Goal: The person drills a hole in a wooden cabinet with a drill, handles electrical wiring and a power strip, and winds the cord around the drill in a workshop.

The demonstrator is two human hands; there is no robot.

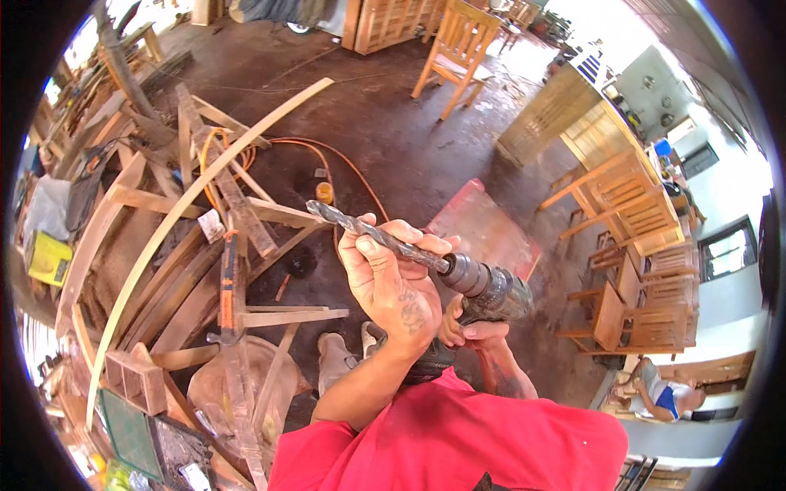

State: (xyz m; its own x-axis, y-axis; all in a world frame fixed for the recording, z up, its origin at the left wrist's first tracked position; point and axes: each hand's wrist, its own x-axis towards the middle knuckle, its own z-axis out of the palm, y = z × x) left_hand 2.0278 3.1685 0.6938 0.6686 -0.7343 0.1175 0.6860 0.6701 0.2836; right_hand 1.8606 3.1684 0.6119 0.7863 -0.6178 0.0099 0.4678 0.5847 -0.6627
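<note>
Both hands sitting mid-air at chest height, left hand wrapping drill bit, right hand gripping power drill from below. Bare concrete floor lying open ahead and to right. Pile of timber offcuts and long curved strip crowding left side. Orange cable trailing across floor ahead. Bar clamp lying low left. Wooden chairs blocking far right. Red board lying flat under drill.
</note>
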